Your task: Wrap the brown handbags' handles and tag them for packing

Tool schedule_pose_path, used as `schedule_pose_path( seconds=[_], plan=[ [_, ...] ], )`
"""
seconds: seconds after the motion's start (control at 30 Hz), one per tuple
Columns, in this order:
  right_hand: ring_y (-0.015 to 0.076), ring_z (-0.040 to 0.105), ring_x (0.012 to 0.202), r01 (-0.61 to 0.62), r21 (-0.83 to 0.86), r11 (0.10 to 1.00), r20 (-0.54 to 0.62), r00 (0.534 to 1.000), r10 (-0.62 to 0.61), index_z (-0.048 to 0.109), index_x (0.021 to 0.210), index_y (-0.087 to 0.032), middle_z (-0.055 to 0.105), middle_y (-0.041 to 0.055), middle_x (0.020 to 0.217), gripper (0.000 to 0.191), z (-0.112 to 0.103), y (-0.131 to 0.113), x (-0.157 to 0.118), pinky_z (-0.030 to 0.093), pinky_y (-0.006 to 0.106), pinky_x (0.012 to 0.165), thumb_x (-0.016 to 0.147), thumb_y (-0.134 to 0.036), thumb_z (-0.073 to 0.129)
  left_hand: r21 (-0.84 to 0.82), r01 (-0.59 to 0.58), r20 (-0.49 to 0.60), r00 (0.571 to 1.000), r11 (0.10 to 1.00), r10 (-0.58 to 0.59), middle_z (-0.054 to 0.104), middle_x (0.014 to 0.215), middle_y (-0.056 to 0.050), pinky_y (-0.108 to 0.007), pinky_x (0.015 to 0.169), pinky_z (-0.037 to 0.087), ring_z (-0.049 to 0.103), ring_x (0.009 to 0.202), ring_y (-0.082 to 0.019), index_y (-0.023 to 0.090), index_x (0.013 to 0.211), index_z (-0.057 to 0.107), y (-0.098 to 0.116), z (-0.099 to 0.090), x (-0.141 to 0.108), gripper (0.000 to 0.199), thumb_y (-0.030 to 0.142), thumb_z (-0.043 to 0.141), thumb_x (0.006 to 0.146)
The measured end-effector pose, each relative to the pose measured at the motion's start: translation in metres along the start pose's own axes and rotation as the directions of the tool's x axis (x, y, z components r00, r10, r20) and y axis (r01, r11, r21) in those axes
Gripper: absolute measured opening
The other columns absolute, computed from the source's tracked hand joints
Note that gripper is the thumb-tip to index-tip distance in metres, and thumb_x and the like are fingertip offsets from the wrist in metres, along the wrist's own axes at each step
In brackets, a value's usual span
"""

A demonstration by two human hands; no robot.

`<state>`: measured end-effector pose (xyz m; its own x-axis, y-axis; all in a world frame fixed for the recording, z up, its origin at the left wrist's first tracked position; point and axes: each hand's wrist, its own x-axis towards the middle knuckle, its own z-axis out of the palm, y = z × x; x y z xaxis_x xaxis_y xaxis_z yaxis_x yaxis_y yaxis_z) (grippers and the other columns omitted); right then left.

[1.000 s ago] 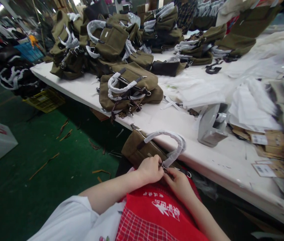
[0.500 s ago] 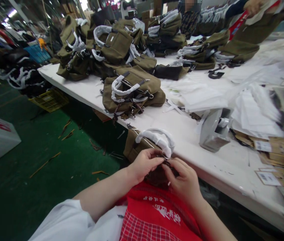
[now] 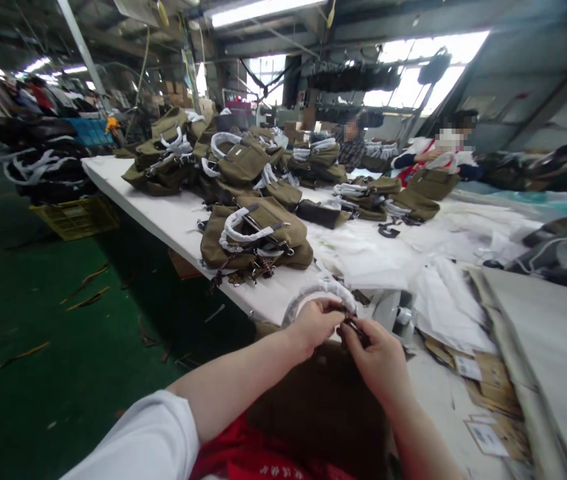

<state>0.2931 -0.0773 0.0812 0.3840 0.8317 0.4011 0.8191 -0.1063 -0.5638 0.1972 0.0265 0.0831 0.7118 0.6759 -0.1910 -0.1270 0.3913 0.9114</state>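
A brown-olive handbag (image 3: 308, 400) stands upright against my red apron, at the table's front edge. Its handle (image 3: 321, 287), wrapped in white padding, arches above my fingers. At the handle's right base, my left hand (image 3: 313, 325) pinches the bag's small metal fitting, closed thumb to fingertips. Right beside it, touching the same spot, my right hand (image 3: 379, 360) is closed on a small dark piece (image 3: 356, 328). The fingers partly hide it, so its exact kind is unclear.
A finished-looking olive handbag (image 3: 283, 230) with dangling charms lies on the white table (image 3: 153, 217); more bags are piled behind. To the right are a grey dispenser (image 3: 386, 308), white sheets (image 3: 448, 307) and cardboard tags (image 3: 496, 383). Two people work across the table.
My view has tilted up. The bag has been raised and turned so its broad side faces me, covering much of the apron. Both hands stay pinched together at the handle base.
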Motion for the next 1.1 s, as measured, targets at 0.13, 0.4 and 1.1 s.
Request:
schedule_pose_path(
  seconds=[0.13,0.4,1.1],
  plan=[
    [0.0209,0.062,0.069,-0.134,-0.06,0.989,0.133,0.981,0.141,0.066,0.076,-0.021,0.069,0.0046,0.073,0.029,0.014,0.024,-0.041,0.044,0.03,0.062,0.089,-0.041,0.051,0.101,0.181,0.006,0.983,0.978,-0.182,0.056,0.059,0.006,-0.019,0.045,0.03,0.04,0.043,-0.005,0.012,0.089,0.065,-0.063,-0.004,-0.002,0.017,0.011,0.058,0.073],
    [0.0191,0.059,0.061,-0.367,-0.072,0.927,0.108,0.921,0.373,0.062,0.07,-0.02,0.065,0.0028,0.064,0.031,0.002,0.035,-0.121,0.043,0.029,0.057,0.088,-0.043,0.051,0.342,0.054,0.182,0.976,0.938,-0.122,0.072,0.091,-0.004,-0.028,0.083,0.052,0.066,0.086,-0.016,0.015,0.092,0.066,-0.124,0.013,-0.039,0.016,0.011,0.059,0.078],
    [0.015,0.054,0.054,-0.471,-0.199,0.86,0.073,0.868,0.492,0.059,0.063,-0.023,0.059,-0.0004,0.057,0.052,-0.101,0.05,-0.177,0.034,0.027,0.053,0.093,-0.061,0.039,0.42,0.296,0.275,0.86,0.858,-0.43,0.062,0.065,0.0,-0.022,0.059,0.041,0.053,0.059,-0.01,0.01,0.097,0.07,-0.126,0.066,-0.07,0.027,0.026,0.068,0.076]
  ],
)
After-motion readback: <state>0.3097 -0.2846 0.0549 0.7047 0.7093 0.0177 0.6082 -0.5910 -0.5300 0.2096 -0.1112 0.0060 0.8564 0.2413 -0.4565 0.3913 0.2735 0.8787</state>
